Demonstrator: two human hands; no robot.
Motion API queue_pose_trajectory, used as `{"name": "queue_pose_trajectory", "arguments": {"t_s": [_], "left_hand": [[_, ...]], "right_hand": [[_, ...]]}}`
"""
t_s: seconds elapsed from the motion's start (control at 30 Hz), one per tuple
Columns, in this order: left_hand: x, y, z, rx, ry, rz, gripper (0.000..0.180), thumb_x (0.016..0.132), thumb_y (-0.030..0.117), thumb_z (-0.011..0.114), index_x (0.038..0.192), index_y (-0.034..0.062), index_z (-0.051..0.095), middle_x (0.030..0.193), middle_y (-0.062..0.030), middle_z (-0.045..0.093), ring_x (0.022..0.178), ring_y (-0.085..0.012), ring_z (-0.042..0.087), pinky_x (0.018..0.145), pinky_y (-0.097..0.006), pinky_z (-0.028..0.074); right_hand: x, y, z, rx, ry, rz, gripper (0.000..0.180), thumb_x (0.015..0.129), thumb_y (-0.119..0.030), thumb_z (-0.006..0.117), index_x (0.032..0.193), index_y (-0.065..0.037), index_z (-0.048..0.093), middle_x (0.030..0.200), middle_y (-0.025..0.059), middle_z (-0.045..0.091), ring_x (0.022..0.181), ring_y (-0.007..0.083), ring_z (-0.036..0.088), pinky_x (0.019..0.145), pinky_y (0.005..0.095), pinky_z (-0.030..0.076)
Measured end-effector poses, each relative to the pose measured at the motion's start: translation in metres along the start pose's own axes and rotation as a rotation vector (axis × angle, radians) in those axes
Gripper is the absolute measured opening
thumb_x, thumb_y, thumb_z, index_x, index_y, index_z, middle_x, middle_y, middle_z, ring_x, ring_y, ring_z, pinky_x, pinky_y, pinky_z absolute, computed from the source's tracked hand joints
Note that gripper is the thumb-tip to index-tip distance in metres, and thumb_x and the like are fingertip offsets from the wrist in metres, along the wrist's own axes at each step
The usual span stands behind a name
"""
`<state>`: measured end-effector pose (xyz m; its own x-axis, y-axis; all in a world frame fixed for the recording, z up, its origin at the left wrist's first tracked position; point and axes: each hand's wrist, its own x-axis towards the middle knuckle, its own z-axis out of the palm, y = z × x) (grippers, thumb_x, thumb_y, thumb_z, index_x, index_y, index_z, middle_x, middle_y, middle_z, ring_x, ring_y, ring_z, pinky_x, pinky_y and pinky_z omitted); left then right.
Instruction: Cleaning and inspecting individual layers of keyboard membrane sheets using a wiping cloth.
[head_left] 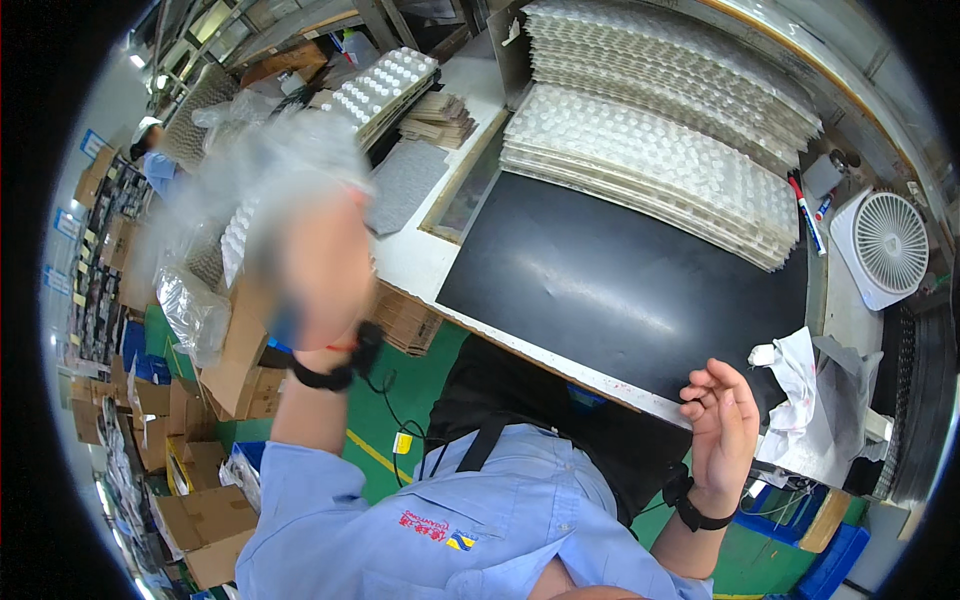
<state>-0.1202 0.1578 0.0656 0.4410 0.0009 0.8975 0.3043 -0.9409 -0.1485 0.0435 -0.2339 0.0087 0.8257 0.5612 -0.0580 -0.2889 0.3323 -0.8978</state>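
A: Head view. Where are the hands?

B: The left hand is raised high in front of the camera, blurred by motion, forearm rising from the blue sleeve with a black wristband. It grips a clear plastic bag, which billows up and to the left above the fist. How tightly the fingers close I cannot tell through the blur.

A: And the right?

B: The right hand sits low at the near edge of the black mat, palm turned toward the person, fingers loosely curled, holding nothing. The fingertips touch the mat's near edge.

A: Any containers?

B: Stacks of clear blister trays lie along the far side of the mat, their many small round pockets facing up; whether the pockets are filled I cannot tell. Another white pocketed tray sits further left on the white bench. Open cardboard boxes stand on the floor at the left, contents unclear.

A: How does the bag lie?

B: Its long axis runs roughly upward from the hand, leaning left; its mouth is not discernible.

A: Anything else near the right hand?

B: Crumpled white cloth just beside it, and a small white fan well beyond, with a red marker near the trays.
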Motion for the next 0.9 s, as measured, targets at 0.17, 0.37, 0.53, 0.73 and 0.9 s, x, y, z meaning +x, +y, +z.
{"name": "queue_pose_trajectory", "arguments": {"t_s": [0.17, 0.37, 0.53, 0.73, 0.9], "left_hand": [[-0.033, 0.093, 0.013, -0.514, -0.469, 0.017, 0.041, 0.078, -0.001, 0.067, 0.117, 0.0111, 0.072, 0.105, -0.0108, 0.071, 0.099, -0.0292, 0.066, 0.080, -0.040, 0.053], [-0.037, 0.112, 0.034, -0.824, -0.871, 0.148, 0.047, 0.076, -0.001, 0.060, 0.120, 0.0104, 0.070, 0.094, -0.0095, 0.067, 0.091, -0.0300, 0.065, 0.082, -0.041, 0.051], [-0.014, 0.110, 0.033, -0.764, -0.860, 0.230, 0.045, 0.073, -0.005, 0.062, 0.114, 0.0095, 0.072, 0.091, -0.0064, 0.058, 0.085, -0.0259, 0.055, 0.078, -0.035, 0.046], [-0.009, 0.112, 0.032, -0.766, -0.915, 0.245, 0.044, 0.071, -0.007, 0.062, 0.110, 0.0099, 0.074, 0.091, -0.0064, 0.058, 0.085, -0.0249, 0.055, 0.077, -0.035, 0.047], [-0.007, 0.106, 0.031, -0.803, -0.978, 0.231, 0.048, 0.069, -0.010, 0.060, 0.110, 0.0092, 0.073, 0.093, -0.0074, 0.058, 0.086, -0.0258, 0.055, 0.077, -0.035, 0.047]], "right_hand": [[-0.002, -0.007, 0.003, 0.030, 0.074, 0.032, 0.051, 0.107, -0.032, 0.044, 0.140, 0.007, 0.043, 0.132, 0.0220, 0.057, 0.113, 0.0259, 0.062, 0.086, 0.0348, 0.056], [-0.002, -0.013, -0.006, 0.045, 0.108, 0.053, 0.059, 0.108, -0.040, 0.034, 0.147, 0.005, 0.034, 0.139, 0.0268, 0.050, 0.122, 0.0336, 0.058, 0.089, 0.0407, 0.058], [0.004, -0.012, -0.009, 0.058, 0.127, 0.100, 0.061, 0.107, -0.043, 0.036, 0.147, 0.004, 0.034, 0.140, 0.0263, 0.050, 0.122, 0.0329, 0.058, 0.087, 0.0410, 0.058], [0.006, -0.012, -0.010, 0.017, 0.169, 0.124, 0.054, 0.107, -0.033, 0.043, 0.147, 0.002, 0.036, 0.130, 0.0185, 0.060, 0.114, 0.0245, 0.063, 0.083, 0.0356, 0.059], [0.004, -0.005, -0.006, -0.248, 0.224, 0.105, 0.049, 0.101, -0.005, 0.053, 0.147, 0.003, 0.037, 0.117, 0.0127, 0.067, 0.099, 0.0140, 0.067, 0.079, 0.0281, 0.059]]}}
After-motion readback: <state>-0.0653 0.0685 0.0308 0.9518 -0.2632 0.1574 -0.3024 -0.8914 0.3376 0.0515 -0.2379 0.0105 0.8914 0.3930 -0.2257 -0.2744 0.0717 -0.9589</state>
